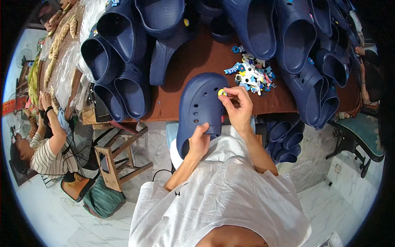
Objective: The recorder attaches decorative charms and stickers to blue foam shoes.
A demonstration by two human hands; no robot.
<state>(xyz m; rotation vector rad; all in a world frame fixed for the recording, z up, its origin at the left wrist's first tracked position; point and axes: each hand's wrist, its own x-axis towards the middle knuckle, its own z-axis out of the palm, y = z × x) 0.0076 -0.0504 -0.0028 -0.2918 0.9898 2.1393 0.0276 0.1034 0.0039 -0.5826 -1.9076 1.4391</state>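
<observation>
A navy blue foam clog (193, 96) with round holes in its upper is held over the table's front edge, toe pointing away from me. My left hand (199, 140) grips it at the heel end, thumb on top of the upper. Between thumb and fingers, my right hand (238, 106) pinches a small yellow and white shoe charm (222, 92) against the clog's right side near the toe holes. Lower on that same side shows a bit of red (222, 118), partly hidden. Beyond my right hand lies a pile of colourful small charms (253, 76).
Many navy clogs (117, 31) stand in groups left and right on the brown-covered table (173, 105); more clogs (286, 136) sit below its edge. A wooden stool (119, 158) is at left, near a person in a striped top (51, 154). A green-seated chair (362, 133) stands at right.
</observation>
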